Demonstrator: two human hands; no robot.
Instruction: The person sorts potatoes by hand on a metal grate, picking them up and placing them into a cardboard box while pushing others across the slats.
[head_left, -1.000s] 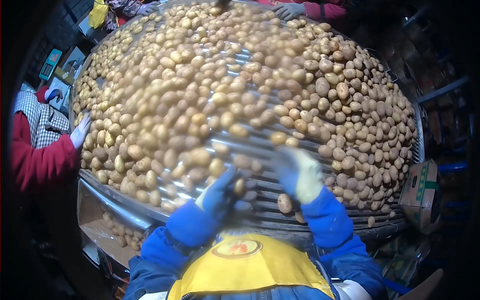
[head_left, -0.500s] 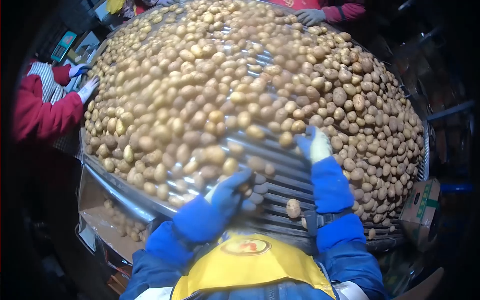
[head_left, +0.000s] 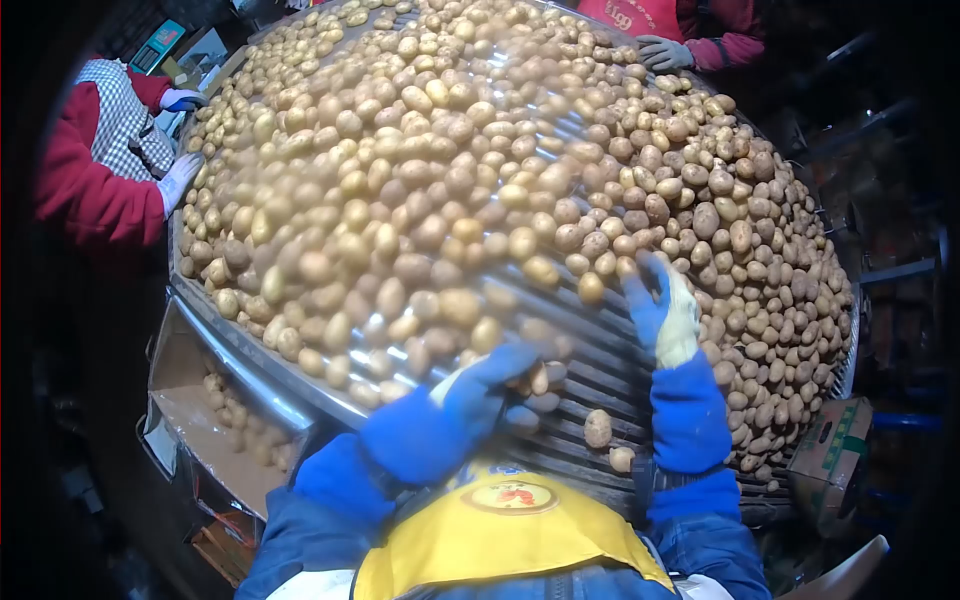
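Observation:
Many potatoes (head_left: 430, 235) cover a large slatted table. My left hand (head_left: 490, 388), in a blue and pale glove, is over the near slats with its fingers curled on a potato (head_left: 540, 379); blur hides part of the grip. At the near edge of the heap is my right hand (head_left: 662, 308), gloved the same way. Its thumb and fingers are apart, with nothing visible between them, and the fingertips are close to a potato (head_left: 627, 268). Two loose potatoes, one of them larger (head_left: 598, 428), lie on the dark slats (head_left: 585, 380) between my forearms.
A cardboard box (head_left: 205, 400) with potatoes in it stands below the table's metal edge (head_left: 235, 355). Another carton (head_left: 830, 465) is at the right. One person's gloved hands (head_left: 180, 180) rest at the left rim; another person's gloved hand (head_left: 665, 53) is at the far rim.
The view has shifted, so the table sits lower and more to the right. My left hand remains closed on a potato, and my right hand stays beside the heap with its fingers spread.

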